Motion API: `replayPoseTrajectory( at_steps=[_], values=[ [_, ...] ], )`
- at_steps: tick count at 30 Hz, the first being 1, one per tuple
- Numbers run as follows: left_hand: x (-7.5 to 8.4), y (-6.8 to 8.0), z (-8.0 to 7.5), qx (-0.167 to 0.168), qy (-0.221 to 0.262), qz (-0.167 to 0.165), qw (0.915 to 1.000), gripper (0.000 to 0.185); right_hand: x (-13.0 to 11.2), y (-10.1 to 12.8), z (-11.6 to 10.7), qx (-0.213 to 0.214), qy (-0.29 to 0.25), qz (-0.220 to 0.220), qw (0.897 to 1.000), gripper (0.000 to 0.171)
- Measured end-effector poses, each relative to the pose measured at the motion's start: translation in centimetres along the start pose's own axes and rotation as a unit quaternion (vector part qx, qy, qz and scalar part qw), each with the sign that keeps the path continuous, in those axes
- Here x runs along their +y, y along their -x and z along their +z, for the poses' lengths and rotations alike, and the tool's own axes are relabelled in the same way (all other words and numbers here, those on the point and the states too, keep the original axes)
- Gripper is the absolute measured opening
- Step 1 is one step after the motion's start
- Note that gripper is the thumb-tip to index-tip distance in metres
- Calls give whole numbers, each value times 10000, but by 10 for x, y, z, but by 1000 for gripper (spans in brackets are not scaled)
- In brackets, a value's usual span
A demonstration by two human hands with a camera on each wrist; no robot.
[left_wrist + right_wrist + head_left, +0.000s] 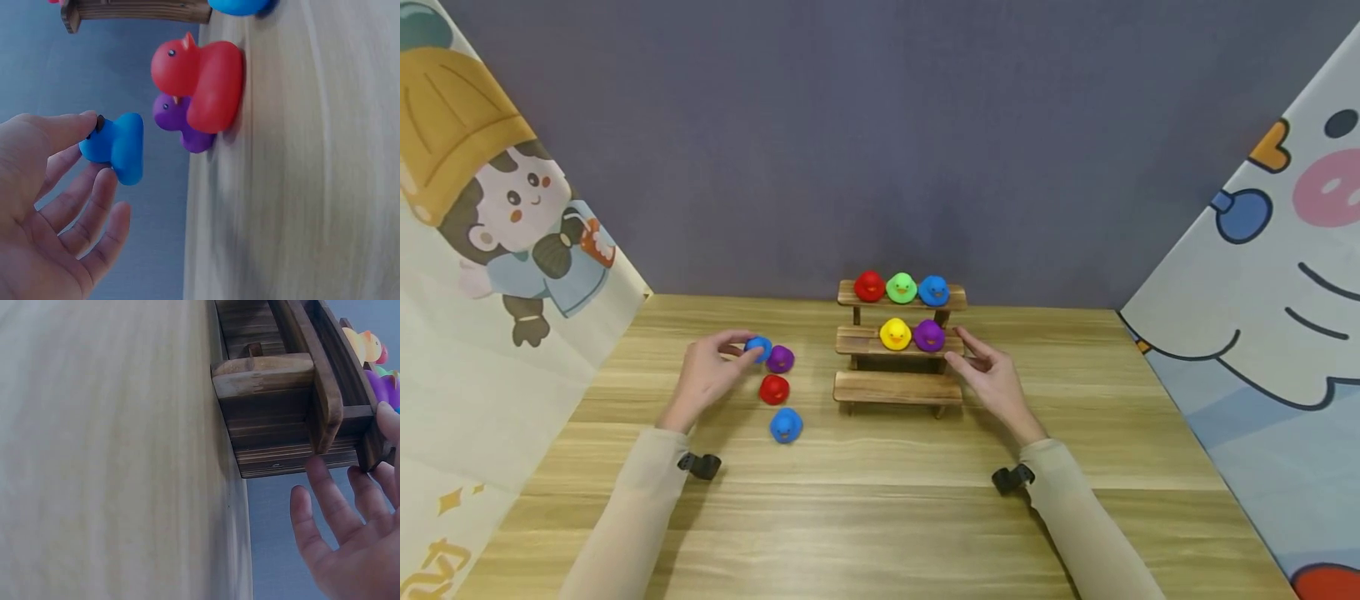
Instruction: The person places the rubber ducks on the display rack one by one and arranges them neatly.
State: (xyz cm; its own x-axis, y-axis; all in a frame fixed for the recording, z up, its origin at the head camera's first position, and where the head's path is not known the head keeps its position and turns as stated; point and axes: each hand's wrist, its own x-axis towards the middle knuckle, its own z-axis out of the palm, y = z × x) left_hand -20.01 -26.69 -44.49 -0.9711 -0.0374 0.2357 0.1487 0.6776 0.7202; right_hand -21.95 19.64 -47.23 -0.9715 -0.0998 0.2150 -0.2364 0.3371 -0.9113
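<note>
My left hand (718,371) pinches a blue rubber duck (122,150) between thumb and fingers, holding it off the table. Close by on the tabletop are a purple duck (780,359), a red duck (774,389) and another blue duck (786,426). A three-step wooden stand (897,386) is in the middle of the head view. On its top step sit red (869,287), green (902,288) and blue (934,291) ducks; the middle step carries yellow (895,334) and purple (929,336) ones. My right hand (992,379), fingers loosely extended, is at the stand's right end, fingertips touching it.
The stand rests on a wood-grain table (880,517), near a grey backdrop (880,150). Printed cartoon panels flank it at left (445,333) and right (1292,283). Each wrist wears a small black camera.
</note>
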Motion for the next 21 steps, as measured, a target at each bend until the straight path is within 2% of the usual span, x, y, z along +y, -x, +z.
replayPoseTrajectory(
  at_steps=[11, 21],
  values=[
    [26, 7, 4, -10, 282, 218, 9994, 34, 1, 0, 0, 41, -87, -73, 9999, 59],
    [49, 8, 10, -68, 259, 496, 9984, 31, 1, 1, 1, 45, -133, -92, 9999, 59]
  ],
)
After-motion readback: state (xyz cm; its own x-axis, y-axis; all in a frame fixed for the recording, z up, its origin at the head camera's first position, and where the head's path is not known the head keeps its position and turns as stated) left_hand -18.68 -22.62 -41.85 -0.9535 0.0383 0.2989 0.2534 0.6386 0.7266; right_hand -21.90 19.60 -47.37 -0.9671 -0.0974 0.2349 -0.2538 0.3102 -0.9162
